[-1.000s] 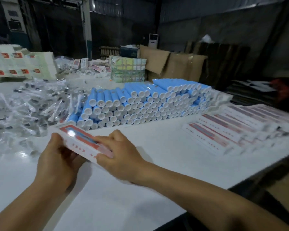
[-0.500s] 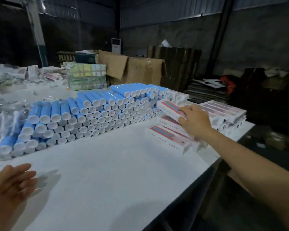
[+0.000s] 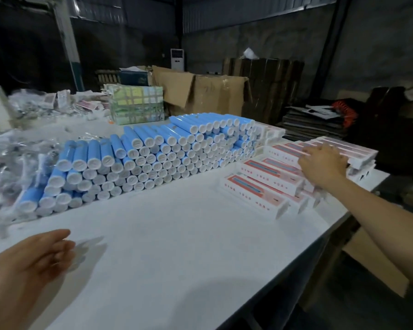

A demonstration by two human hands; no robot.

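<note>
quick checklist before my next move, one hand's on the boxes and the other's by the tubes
1. Right hand free of a box: ok, its fingers lie flat on the stacked boxes and grip nothing.
2. Left hand free: ok, it is open above the table.
3. Box stack steady: cannot tell, the rows lie staggered near the table's right edge.
4. Blue tubes ready to pick: ok, piled in rows with their white caps facing the person.
5. Plastic packets sorted: not ok, a loose heap.

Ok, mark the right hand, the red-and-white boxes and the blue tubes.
right hand [image 3: 324, 164]: head view, its back.
red-and-white boxes [image 3: 253, 191]: head view, front box's top.
blue tubes [image 3: 150, 159]: head view, stacked end caps.
</note>
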